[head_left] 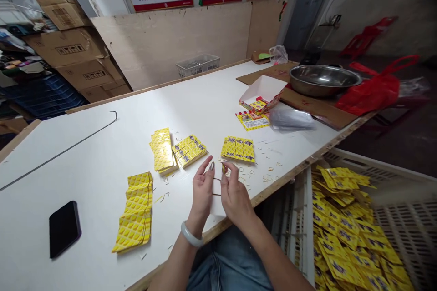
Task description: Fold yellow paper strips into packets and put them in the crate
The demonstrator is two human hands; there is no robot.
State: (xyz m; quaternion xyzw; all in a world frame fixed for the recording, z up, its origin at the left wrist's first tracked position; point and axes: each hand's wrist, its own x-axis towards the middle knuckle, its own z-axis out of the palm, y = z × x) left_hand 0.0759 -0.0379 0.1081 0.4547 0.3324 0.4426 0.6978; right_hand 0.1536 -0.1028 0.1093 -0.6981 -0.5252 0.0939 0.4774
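Observation:
My left hand (202, 188) and my right hand (235, 193) are close together over the table's near edge, fingers curled in. Two thin brown strands, like a stretched rubber band (216, 194), span the gap between them. A small yellow piece (223, 169) shows at my right thumb and forefinger; most of it is hidden. Just beyond my right hand lies a stack of yellow printed cards (238, 149). Another printed stack (189, 150) sits beyond my left hand, beside a taller yellow pile (162, 150). Further left is a long folded yellow stack (134, 211).
Paper scraps (269, 169) litter the white table (99, 154). A phone (64, 228) and a thin metal rod (68, 148) lie left. An open box (264, 93), clear plastic sleeves (292, 119) and a metal basin (324, 80) stand right. A crate (309, 227) holds yellow packets below.

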